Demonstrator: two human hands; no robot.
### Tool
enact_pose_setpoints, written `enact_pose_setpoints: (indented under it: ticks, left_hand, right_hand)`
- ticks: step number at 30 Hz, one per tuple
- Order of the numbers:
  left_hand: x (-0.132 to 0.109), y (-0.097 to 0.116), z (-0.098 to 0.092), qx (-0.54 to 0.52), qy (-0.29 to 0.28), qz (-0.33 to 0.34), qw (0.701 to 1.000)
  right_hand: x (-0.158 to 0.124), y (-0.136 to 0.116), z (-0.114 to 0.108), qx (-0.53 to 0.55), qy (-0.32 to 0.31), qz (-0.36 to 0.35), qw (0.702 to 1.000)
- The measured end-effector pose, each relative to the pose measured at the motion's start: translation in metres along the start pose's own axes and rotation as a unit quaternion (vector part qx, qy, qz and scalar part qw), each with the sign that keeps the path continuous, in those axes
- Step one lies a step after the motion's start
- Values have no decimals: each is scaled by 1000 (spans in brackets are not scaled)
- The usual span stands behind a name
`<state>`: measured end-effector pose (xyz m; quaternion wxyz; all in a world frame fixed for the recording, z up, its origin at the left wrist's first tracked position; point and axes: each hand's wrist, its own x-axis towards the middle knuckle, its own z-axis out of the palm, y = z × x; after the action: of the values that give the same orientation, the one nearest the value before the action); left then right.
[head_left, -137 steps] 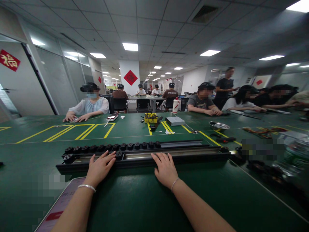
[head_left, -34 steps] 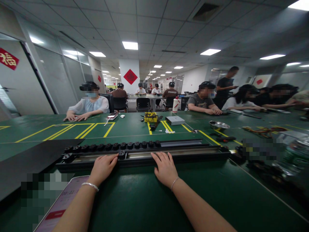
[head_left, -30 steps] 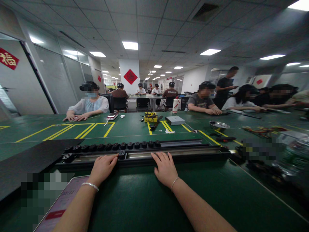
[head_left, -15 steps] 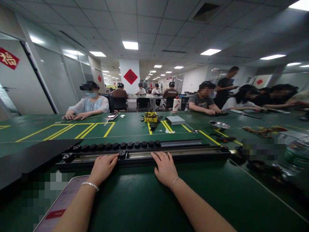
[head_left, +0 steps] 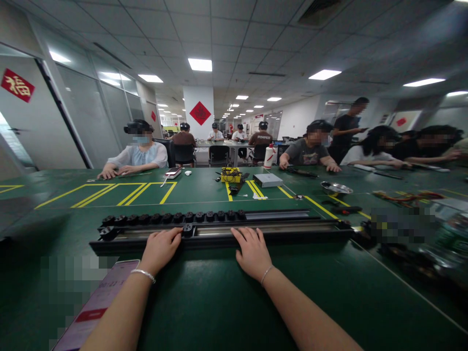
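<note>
A long black rail assembly (head_left: pixel 285 237) lies across the green table. Its channel holds a metallic strip, with a black round piece (head_left: pixel 188 230) near the middle and another (head_left: pixel 108 233) at the left end. Behind the channel runs a row of several black round pieces (head_left: pixel 178 217). My left hand (head_left: pixel 163 247) rests on the rail's front edge, its fingertips beside the middle round piece; whether it grips anything is hidden. To the right, my right hand (head_left: pixel 253 251) lies on the front edge with its fingers spread, holding nothing.
A phone (head_left: pixel 98 302) lies at the front left. Farther back are a yellow item with black cables (head_left: pixel 230 175), a grey box (head_left: pixel 268 180), a white bottle (head_left: pixel 269 157) and a metal bowl (head_left: pixel 336 188). People sit across the table.
The dark panel at the left has gone from view. Both hands stay on the rail in nearly the same pose. Across the table, the hands of the person in grey have moved apart.
</note>
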<state>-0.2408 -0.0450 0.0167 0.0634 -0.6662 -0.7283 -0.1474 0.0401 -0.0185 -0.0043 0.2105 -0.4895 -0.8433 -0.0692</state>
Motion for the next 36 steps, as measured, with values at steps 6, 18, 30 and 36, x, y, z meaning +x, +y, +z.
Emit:
enact_pose_setpoints:
  ticks: [6, 18, 30, 36]
  left_hand:
    - [0, 2, 3, 7, 11, 3, 1000]
    - [0, 1, 1, -9, 0, 5, 1000]
    - [1, 3, -4, 1, -17, 1, 1000]
    - [2, 4, -5, -1, -17, 3, 1000]
  right_hand:
    - [0, 0, 1, 0, 3, 0, 1000]
    - [0, 0, -1, -7, 2, -1, 1000]
    - [1, 0, -4, -3, -1, -3, 1000]
    - [1, 1, -3, -7, 5, -5, 1000]
